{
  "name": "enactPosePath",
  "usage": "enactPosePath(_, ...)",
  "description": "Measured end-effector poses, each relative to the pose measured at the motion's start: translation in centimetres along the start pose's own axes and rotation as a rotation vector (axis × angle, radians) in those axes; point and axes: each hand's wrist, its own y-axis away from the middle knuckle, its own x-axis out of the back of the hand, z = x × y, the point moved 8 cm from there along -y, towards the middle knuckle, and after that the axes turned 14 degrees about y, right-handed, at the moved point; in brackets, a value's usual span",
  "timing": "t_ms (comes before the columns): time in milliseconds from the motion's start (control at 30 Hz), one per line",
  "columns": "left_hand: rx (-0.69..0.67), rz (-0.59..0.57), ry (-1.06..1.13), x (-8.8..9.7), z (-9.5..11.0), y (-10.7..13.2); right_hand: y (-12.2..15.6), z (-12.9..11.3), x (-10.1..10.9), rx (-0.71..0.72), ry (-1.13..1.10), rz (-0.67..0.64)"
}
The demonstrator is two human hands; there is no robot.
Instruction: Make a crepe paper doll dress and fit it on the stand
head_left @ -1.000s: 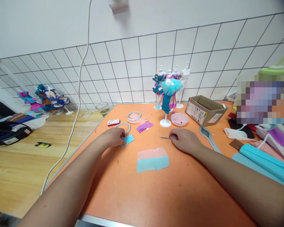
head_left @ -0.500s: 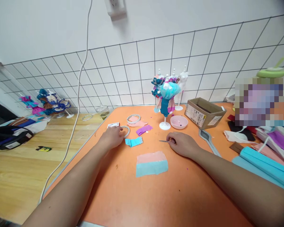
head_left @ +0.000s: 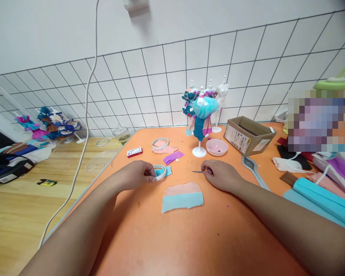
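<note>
Since the earlier frame, your left hand (head_left: 138,173) has brought the roll (head_left: 165,173) away from the red box (head_left: 135,152) and nearer to you; your right hand (head_left: 220,174) looks much as it was. Nearest on the tabletop (head_left: 186,241): the patch (head_left: 183,196), pink above blue, flat, edges uneven. Looks light; a draught or brushing forearm could shift or fold it. Beyond it, your left thumb and fingers pinch the roll by its near side. Blue scrap (head_left: 169,171) shows through and past the ring; touching or not, can't tell. If sticky tape meets it, the scrap may lift along. Your right fingers are together on a thin tool (head_left: 197,171), tip pointing left; swung low, that exposed tip could snag the patch. Farther: purple strip (head_left: 174,157), second roll (head_left: 160,148) on a pink scrap (head_left: 172,150). Then the bowl (head_left: 217,151), with the dressed form (head_left: 200,124) just beside it; narrow-stemmed, so a long reach might tip it.
</note>
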Motion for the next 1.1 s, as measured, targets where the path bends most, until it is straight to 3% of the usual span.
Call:
enactPosePath(200, 0.011, 0.197, -0.196, -0.5, -0.2, -1.5, 0.1, 0.0, -0.1, 0.006, 0.005, 0.012)
enactPosePath(300, -0.121, 0.381, -0.287, -0.2, 2.3, -0.9, 0.1, -0.2, -0.1, 0.013, 0.006, 0.019)
enactPosePath(367, -0.182, 0.406, -0.373, -0.5, 3.7, -0.3, 0.1, -0.1, -0.1, -0.001, 0.016, 0.021)
enactPosePath(467, -0.208, 0.346, -0.410, -0.9, 4.3, 0.1, 0.1, 0.4, -0.1, -0.054, 0.055, 0.018)
enactPosePath(667, -0.442, 0.010, -0.304, -3.9, 5.2, 0.0, 0.2, 0.7, 0.2, -0.109, 0.168, -0.007)
enactPosePath(900, -0.367, -0.016, -0.252, -5.0, 5.4, 0.3, 1.1, -0.4, 0.0, -0.131, 0.296, 0.010)
enactPosePath(1100, -0.338, -0.057, -0.054, -5.1, 5.3, 0.5, 0.6, 0.5, 0.7, -0.145, 0.210, 0.021)
